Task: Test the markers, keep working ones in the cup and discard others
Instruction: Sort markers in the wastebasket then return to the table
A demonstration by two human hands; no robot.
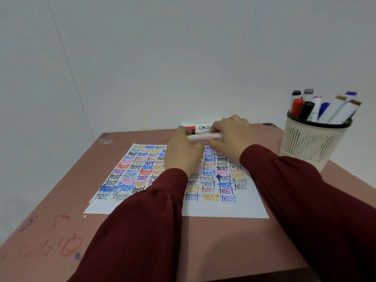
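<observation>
A white marker with a yellow end (204, 136) lies level between both hands above the far edge of the test sheet (130, 171). My left hand (183, 151) grips its yellow end. My right hand (230, 135) holds the barrel's right part. Whether its cap is on or off is hidden by my fingers. The sheet is covered with the word "test" in many colours. Just behind my hands, two more markers (195, 128) lie on the table, one with a red band, one with a black band. A cream slotted cup (311, 141) at the right holds several capped markers (325, 106).
The pink-brown table (203, 241) carries old scribbles at its near left corner (69, 245). A white wall stands close behind the table's far edge. The cup sits at the table's right edge. Dark red sleeves cover both my forearms.
</observation>
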